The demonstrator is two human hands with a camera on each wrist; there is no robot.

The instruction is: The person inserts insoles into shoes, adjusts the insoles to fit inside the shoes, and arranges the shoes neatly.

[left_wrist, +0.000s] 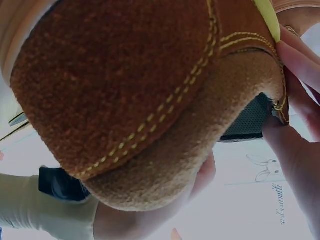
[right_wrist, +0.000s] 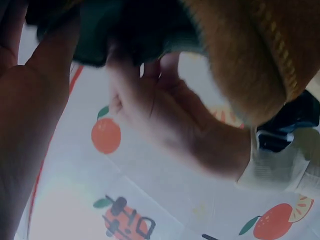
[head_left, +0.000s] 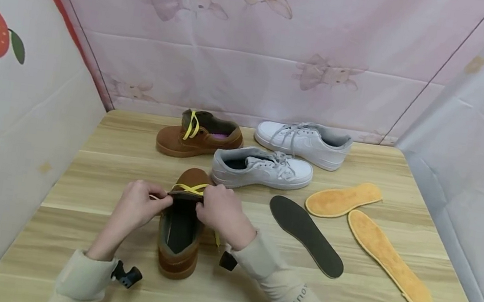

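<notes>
A brown suede shoe (head_left: 176, 267) with yellow laces (head_left: 192, 189) stands on the table, toe pointing away and heel toward me. My left hand (head_left: 140, 202) pinches the left edge of its opening near the laces. In the left wrist view, thumb and fingers (left_wrist: 295, 145) close on that stitched edge. My right hand (head_left: 224, 213) grips the opposite side by the tongue, its fingertips partly hidden. Between the hands the shoe's dark interior shows. Seen from the right wrist, the right hand (right_wrist: 42, 95) and left hand (right_wrist: 170, 117) face each other across the opening.
Behind stands a second brown shoe (head_left: 178, 141), beside two white sneakers (head_left: 262, 171). To the right lie a dark insole (head_left: 306, 235) and two orange insoles (head_left: 344, 200). Printed cloth walls (head_left: 251, 85) border the wooden table (head_left: 73, 230) at the back and sides.
</notes>
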